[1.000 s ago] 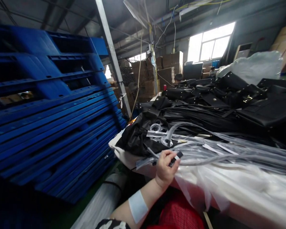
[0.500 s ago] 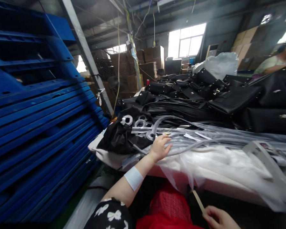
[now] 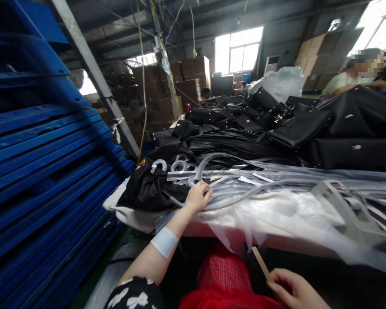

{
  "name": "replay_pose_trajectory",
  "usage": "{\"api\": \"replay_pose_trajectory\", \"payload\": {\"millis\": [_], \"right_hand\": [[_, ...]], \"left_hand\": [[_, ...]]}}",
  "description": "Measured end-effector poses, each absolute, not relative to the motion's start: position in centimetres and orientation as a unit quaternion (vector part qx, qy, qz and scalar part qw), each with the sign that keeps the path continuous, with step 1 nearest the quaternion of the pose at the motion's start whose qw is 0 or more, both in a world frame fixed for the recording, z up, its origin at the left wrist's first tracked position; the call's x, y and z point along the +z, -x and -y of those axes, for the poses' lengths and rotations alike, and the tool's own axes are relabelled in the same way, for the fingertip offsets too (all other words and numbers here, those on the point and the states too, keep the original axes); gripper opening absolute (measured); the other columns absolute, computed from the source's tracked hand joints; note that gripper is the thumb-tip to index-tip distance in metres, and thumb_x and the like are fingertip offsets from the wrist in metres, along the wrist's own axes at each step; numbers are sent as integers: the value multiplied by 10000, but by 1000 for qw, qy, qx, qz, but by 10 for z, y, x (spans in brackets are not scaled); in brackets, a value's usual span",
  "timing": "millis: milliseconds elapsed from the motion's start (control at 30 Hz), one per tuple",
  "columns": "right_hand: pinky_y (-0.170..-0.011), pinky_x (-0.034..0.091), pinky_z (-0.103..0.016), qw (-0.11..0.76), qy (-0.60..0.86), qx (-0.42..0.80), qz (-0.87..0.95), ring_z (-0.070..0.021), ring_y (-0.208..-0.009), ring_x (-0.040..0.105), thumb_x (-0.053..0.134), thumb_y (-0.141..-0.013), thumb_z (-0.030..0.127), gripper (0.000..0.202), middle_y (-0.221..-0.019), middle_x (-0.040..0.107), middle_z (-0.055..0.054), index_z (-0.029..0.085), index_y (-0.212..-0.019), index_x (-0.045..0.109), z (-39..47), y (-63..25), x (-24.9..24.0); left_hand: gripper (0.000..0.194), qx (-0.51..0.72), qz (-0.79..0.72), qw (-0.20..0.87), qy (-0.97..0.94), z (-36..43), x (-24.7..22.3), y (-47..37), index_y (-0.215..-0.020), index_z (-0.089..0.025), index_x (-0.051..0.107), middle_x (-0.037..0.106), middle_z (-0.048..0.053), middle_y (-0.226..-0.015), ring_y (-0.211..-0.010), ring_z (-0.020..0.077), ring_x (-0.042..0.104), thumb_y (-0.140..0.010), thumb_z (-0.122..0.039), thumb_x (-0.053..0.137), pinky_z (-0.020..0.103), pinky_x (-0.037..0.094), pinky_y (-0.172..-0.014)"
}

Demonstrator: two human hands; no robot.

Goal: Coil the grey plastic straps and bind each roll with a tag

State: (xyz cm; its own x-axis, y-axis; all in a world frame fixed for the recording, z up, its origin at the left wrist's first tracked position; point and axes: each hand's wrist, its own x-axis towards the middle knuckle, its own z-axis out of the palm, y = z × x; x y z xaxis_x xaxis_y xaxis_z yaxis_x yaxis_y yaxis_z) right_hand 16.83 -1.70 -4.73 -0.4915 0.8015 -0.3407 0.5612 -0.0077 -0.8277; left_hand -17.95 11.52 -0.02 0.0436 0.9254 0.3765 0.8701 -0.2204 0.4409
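Note:
My left hand [image 3: 198, 197] rests at the near side of a bundle of clear plastic-wrapped strips [image 3: 241, 193], its fingers bent over a thin pale strip; what it pinches is too small to make out. Low at the right, my right hand [image 3: 291, 287] grips a flat tan strip [image 3: 261, 264] that points up and to the left, below the table edge. Left of the bundle, several small rolls of clear material [image 3: 179, 165] lie on black fabric [image 3: 144, 186].
Black bags [image 3: 302, 124] are heaped across the back of the table. A grey tape dispenser [image 3: 344, 206] stands at the right. Blue pallets [image 3: 44, 184] are stacked at the left, beside a slanted metal post [image 3: 92, 68]. Another person [image 3: 341, 81] is at the far right.
The view has turned right, so the scene sits further left. The fingers of my left hand have bent down onto a thin strip. My right hand still holds the tan strip.

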Motion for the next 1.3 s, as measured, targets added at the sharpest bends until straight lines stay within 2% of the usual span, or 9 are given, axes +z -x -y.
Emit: {"api": "replay_pose_trajectory", "payload": {"millis": [300, 400, 500, 633, 733, 833, 967, 1133, 1300], "right_hand": [[-705, 452, -263, 123, 492, 467, 725, -192, -759, 609, 524, -876, 329, 219, -776, 677, -27, 190, -753, 642, 27, -168, -10], [-670, 454, -258, 129, 511, 458, 716, -182, -720, 603, 531, -881, 338, 235, -736, 668, -21, 180, -746, 642, 27, -173, -4], [-620, 456, -245, 139, 501, 464, 717, -161, -660, 594, 534, -891, 356, 259, -685, 652, -7, 170, -754, 651, 1, -167, 14], [-606, 513, -270, 255, 463, 384, 757, -174, -645, 618, 540, -877, 413, 295, -674, 656, -14, 172, -763, 665, -77, -141, 39], [-822, 541, -442, 396, 516, 236, 723, -272, -907, 642, 564, -848, 395, 342, -990, 681, -130, 147, -1069, 645, -124, -122, 49], [-980, 460, -545, 444, 502, 128, 731, -344, -1180, 536, 604, -832, 364, 593, -1283, 553, -213, 129, -1358, 461, -129, -113, 51], [-1109, 346, -550, 398, 419, -20, 816, -356, -1425, 280, 636, -829, 335, 808, -1555, 275, -187, 176, -1512, 234, -101, -111, 44], [-1114, 326, -462, 283, 386, -45, 877, -242, -1266, 525, 464, -948, 227, 369, -1312, 622, -96, 219, -1312, 526, -93, -126, 29], [-1090, 313, -480, 183, 452, -101, 867, -286, -1211, 541, 428, -900, 130, 385, -1232, 666, -132, 145, -1246, 595, -94, -163, 21]], "left_hand": [[377, 223, -757, 30, -614, -156, 13, 162, -1231, -119, 561, 513, 209, -1351, -1265, 324, 493, -870, -228, 575, 464, 369, -1069], [324, 200, -797, 55, -567, -168, 24, 176, -1117, -64, 609, 613, 262, -1169, -1150, 383, 573, -808, -160, 607, 510, 434, -961], [145, 199, -785, 94, -579, -173, 39, 182, -922, -129, 674, 695, 173, -943, -969, 332, 660, -804, -172, 601, 427, 494, -854], [202, 262, -735, 83, -621, -156, 67, 165, -975, -201, 652, 688, 90, -1057, -1040, 235, 638, -921, -280, 474, 311, 474, -883], [258, 319, -685, 125, -642, -120, 91, 152, -1008, -203, 593, 694, 29, -904, -785, 137, 663, -978, -300, 356, 222, 486, -734], [246, 360, -558, 295, -687, -65, 115, 147, -907, -192, 566, 614, -22, -697, -510, 86, 533, -972, -351, 390, 185, 427, -540], [269, 169, -305, 561, -751, -1, 130, 136, -909, -173, 612, 626, 11, -673, -561, 106, 561, -967, -377, 446, 199, 458, -569], [202, 168, -308, 623, -699, 2, 103, 116, -914, -155, 602, 648, 26, -725, -599, 100, 556, -938, -324, 494, 188, 440, -560], [287, 201, -358, 731, -545, -10, 68, 117, -1095, -179, 561, 681, 30, -852, -481, 78, 510, -813, -221, 529, 182, 378, -436]]}}
